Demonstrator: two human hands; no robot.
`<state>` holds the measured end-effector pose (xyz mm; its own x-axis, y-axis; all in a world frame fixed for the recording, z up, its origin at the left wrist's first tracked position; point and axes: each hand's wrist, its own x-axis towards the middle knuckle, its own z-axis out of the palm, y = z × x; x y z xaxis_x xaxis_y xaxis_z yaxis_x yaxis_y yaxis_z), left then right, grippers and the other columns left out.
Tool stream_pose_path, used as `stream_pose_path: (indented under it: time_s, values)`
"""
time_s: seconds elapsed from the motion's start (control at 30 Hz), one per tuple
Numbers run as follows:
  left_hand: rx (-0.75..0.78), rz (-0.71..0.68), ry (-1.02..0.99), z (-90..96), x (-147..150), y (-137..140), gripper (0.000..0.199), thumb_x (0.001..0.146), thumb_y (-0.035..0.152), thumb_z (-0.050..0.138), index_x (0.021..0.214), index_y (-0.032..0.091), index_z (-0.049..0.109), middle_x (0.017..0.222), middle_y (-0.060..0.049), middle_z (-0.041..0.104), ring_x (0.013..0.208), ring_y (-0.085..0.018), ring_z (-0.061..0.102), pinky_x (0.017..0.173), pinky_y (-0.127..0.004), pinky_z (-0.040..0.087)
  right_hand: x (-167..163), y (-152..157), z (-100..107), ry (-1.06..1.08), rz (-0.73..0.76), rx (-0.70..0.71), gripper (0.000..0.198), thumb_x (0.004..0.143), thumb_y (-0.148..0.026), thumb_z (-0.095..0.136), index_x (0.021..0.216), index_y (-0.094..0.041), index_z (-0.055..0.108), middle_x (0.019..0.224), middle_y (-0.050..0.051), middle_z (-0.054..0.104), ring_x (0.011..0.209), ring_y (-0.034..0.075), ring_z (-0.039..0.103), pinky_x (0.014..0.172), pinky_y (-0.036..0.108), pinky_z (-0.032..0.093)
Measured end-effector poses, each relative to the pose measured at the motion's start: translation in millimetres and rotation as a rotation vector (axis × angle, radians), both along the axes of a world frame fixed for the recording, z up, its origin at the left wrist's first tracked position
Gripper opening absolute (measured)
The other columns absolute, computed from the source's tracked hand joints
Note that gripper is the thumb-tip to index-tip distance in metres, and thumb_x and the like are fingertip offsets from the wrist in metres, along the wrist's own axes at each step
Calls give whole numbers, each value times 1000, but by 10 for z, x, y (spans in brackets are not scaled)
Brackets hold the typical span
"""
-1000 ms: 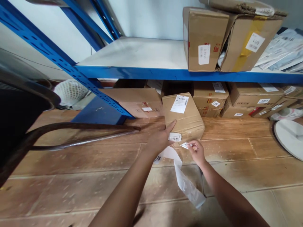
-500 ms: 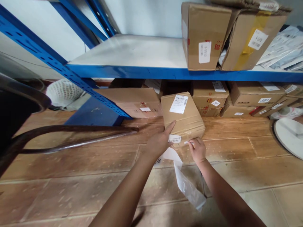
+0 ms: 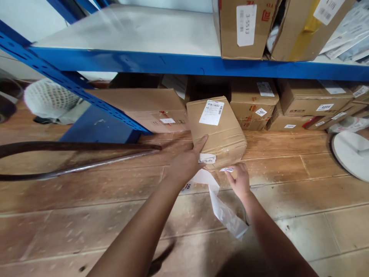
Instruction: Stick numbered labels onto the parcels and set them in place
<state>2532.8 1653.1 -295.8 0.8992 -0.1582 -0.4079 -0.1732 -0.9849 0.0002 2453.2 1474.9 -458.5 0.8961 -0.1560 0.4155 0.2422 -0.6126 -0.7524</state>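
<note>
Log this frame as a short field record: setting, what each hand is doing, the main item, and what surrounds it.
setting: tiled floor beside a blue shelf rack
main item: taped cardboard box on the floor, white shipping label on top
left hand: left hand resting on the box's near left corner, over a strip of label backing paper
right hand: right hand pressing a small sticker on the box's near face
surroundings: labelled boxes under the shelf, box marked 3-5513 on it, white net bag at left

Matt cardboard box (image 3: 217, 132), glossy tape, paper label (image 3: 211, 112)
</note>
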Motion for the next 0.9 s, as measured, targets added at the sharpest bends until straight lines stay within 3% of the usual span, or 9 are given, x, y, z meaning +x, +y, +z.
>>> stream_pose_path:
  time_s: [0.2,0.33,0.43,0.5,0.57,0.63,0.73,0.8,0.9]
  values:
    - [-9,-1,-27,-20,20,15,93,87,35,63,159,31,4,137,-12,61,107,-29,68,83,-32,51,347,-16,3,2,-113,82,21,94,-40,53,83,-25,61,77,4,65,77,20,63,73,33,51]
    - [-38,4,-32,-28,31,13,93,86,33,64,159,32,7,143,-11,56,115,-28,64,88,-31,50,390,2,-69,58,-307,325,43,84,-49,66,113,-23,49,85,2,63,69,18,61,64,31,52]
    - [-46,11,-40,-38,30,18,93,86,34,65,159,33,7,143,-10,56,115,-28,65,89,-30,50,337,-47,-86,67,-491,253,50,72,-54,77,100,-22,52,90,7,60,77,22,59,70,36,52]
    - [-43,15,-45,-48,29,24,93,86,34,65,158,34,7,141,-9,57,112,-28,66,88,-31,51,302,-70,-85,71,-355,103,34,78,-52,72,75,-25,53,77,5,58,77,24,57,75,39,50]
    - [-41,15,-45,-57,31,31,94,86,34,65,159,34,6,141,-10,58,111,-28,67,87,-31,51,287,-73,-86,67,-35,-23,28,86,-45,66,69,-25,56,73,5,62,80,24,59,83,41,49]
    - [-37,18,-44,-68,35,38,94,86,34,65,159,33,6,143,-10,57,112,-28,66,87,-31,51,287,-80,-97,47,116,-72,16,87,-40,65,79,-26,65,84,6,68,90,25,60,91,43,47]
    - [-37,10,-55,-85,41,48,94,85,33,65,159,33,7,146,-10,54,112,-28,66,88,-31,51,284,-163,-126,4,-169,60,16,87,-36,61,95,-24,66,98,10,68,101,28,59,97,49,45]
    - [-43,1,-58,-92,43,51,94,85,33,65,159,33,6,146,-10,54,112,-28,66,87,-30,51,279,-247,-134,-5,-344,173,33,85,-39,62,112,-20,62,112,14,65,109,30,58,97,51,47]
    - [-38,9,-41,-86,46,43,94,86,35,64,159,32,3,142,-11,57,109,-29,67,84,-31,51,304,-315,-112,56,-234,208,72,78,-45,71,139,-18,44,136,19,55,124,31,53,98,48,50]
